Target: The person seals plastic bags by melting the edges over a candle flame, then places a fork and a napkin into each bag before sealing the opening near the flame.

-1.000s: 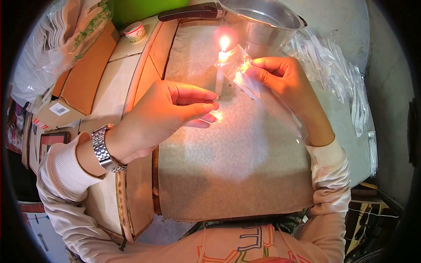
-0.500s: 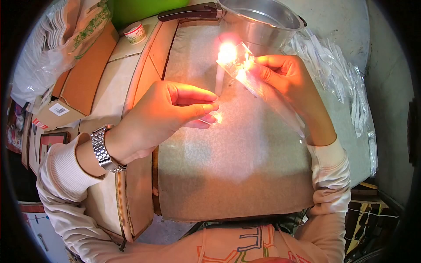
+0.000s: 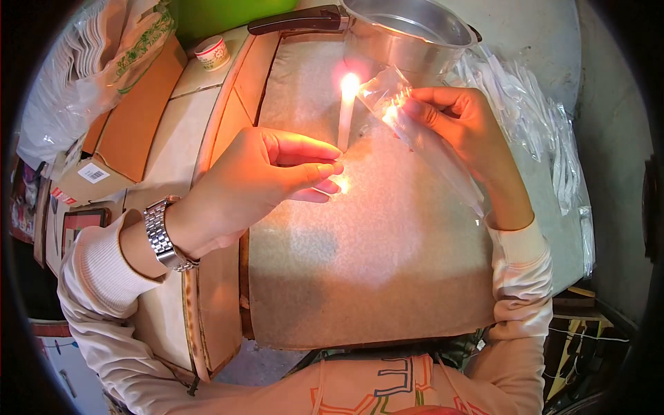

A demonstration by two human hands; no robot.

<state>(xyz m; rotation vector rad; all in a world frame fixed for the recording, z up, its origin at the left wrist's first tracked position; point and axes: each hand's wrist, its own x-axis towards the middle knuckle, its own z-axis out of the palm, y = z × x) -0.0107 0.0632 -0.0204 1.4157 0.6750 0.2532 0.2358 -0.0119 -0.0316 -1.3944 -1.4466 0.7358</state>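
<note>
A lit white candle [image 3: 346, 117] stands upright on the grey board [image 3: 387, 277], its flame bright. Pinched in my right hand [image 3: 453, 124] is a clear plastic bag [image 3: 443, 162], whose upper corner lies just right of the flame while the rest hangs down toward my wrist. My left hand [image 3: 277, 166] is beside the candle's base, thumb and fingertips brought close together. Whether anything is between those fingertips is too small to tell.
Behind the candle is a metal pot [image 3: 401, 52] with a dark handle. Many clear plastic packets [image 3: 532, 117] lie at the right. A cardboard box [image 3: 138, 124], a small paper cup [image 3: 212, 53] and a green container [image 3: 228, 14] are at the left.
The bag's corner has moved right, away from the candle flame, with my right hand shifting slightly. The glare at the flame has shrunk. My left hand has stayed in place.
</note>
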